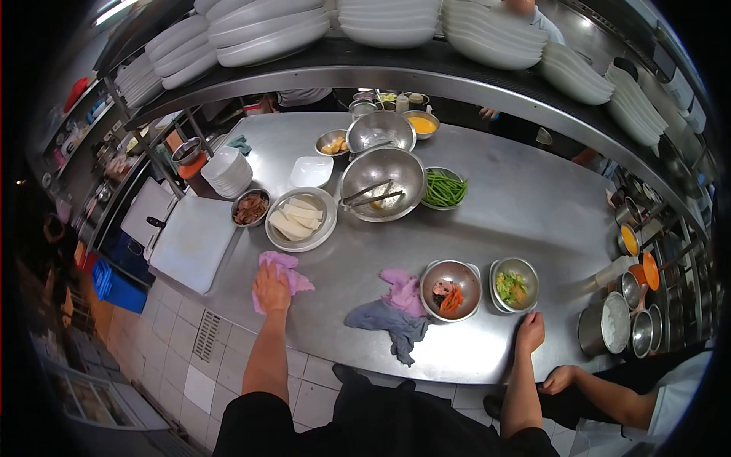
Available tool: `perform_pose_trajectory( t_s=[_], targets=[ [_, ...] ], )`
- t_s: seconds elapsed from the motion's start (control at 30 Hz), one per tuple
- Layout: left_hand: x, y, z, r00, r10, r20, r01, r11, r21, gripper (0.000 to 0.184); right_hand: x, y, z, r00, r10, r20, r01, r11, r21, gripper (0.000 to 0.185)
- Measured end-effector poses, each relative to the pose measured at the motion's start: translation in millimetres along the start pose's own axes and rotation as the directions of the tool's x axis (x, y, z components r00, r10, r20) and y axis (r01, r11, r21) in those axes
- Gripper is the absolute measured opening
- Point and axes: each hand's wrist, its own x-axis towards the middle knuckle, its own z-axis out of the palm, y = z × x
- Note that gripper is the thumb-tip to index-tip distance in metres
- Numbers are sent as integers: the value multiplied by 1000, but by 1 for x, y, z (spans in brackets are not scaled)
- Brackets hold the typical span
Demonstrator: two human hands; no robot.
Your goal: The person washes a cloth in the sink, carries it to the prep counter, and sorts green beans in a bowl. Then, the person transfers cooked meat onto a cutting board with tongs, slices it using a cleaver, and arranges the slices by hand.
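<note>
"head view: how are the hands set?"

"the right hand [531, 333] is curled, contents hidden; the left hand [272, 289] is spread over the pink cloth [300, 282] on the counter [343, 286]."

"and handled well?"

"palm pressure is probably best kept even, the plate [330, 218] beyond left unbumped."

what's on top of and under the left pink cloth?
On top: the left hand, hiding part of the pink cloth. Bare metal table shows around it. What lies directly beneath is covered, so I can't tell.
</note>
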Motion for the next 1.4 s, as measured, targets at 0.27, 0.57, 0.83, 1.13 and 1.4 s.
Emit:
perform_pose_trajectory(
  t_s=[0.27,0.57,0.83,1.13,1.4],
  targets=[
    [0,0,-1,1000,7,-6,-7,1000,-3,45,-1,-4,-4,999,-23,-22,23,1000,8,31],
    [0,-1,0,1000,5,11,-5,1000,-2,45,-1,-7,-6,999,-24,-32,24,1000,-13,27],
    [-1,2,-4,1000,13,-6,-12,1000,9,44,-1,-6,-5,998,-41,-47,40,999,-21,27],
    [-1,3,-5,1000,4,-3,-4,1000,-23,43,-1,-4,-3,998,-48,-50,47,999,-20,27],
    [0,5,-7,1000,-9,25,9,1000,12,45,-2,-4,-4,997,-50,-55,50,999,-11,28]
  ],
)
